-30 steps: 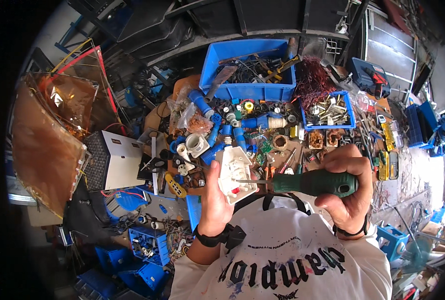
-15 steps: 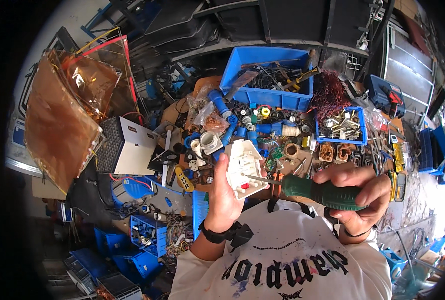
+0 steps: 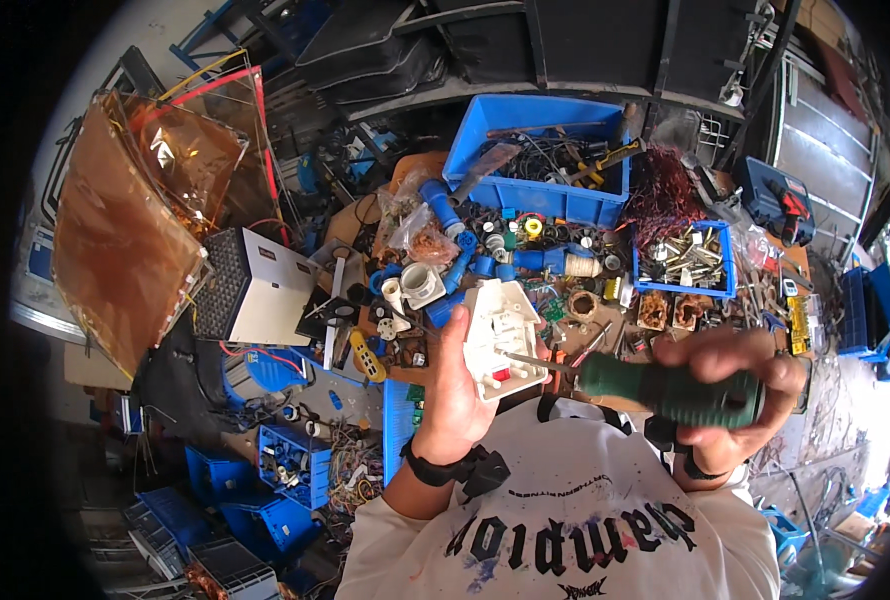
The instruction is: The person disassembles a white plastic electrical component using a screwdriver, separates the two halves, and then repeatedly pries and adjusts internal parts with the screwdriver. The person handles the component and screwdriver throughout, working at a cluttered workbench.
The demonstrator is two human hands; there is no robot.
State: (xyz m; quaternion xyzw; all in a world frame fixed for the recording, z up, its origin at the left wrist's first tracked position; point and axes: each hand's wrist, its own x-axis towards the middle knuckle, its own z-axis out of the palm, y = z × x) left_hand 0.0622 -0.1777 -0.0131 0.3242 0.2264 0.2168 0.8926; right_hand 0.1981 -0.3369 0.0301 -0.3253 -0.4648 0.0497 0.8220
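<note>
An open white plastic housing (image 3: 499, 325) with moulded posts inside and a small red part near its lower end is held upright by my left hand (image 3: 452, 390), thumb along its left edge. My right hand (image 3: 735, 390) is wrapped round the thick handle of a green screwdriver (image 3: 645, 385), slightly blurred. The metal shank points left into the housing, its tip resting at the inner posts; whether a screw is there I cannot tell. Both hands are over my white shirt, near the bench's front edge.
The cluttered bench holds blue plug connectors (image 3: 441, 205), a large blue bin of tools (image 3: 535, 200), a tray of metal parts (image 3: 687, 255), a yellow control pendant (image 3: 365, 355) and a cream box (image 3: 270, 290). Brown sheet panels (image 3: 125, 250) lean left; blue crates (image 3: 290, 465) are stacked below.
Both hands have shifted slightly rightward in view with the housing and screwdriver. The screwdriver handle has turned a little and my right fingers have moved around it. The blade still points into the housing.
</note>
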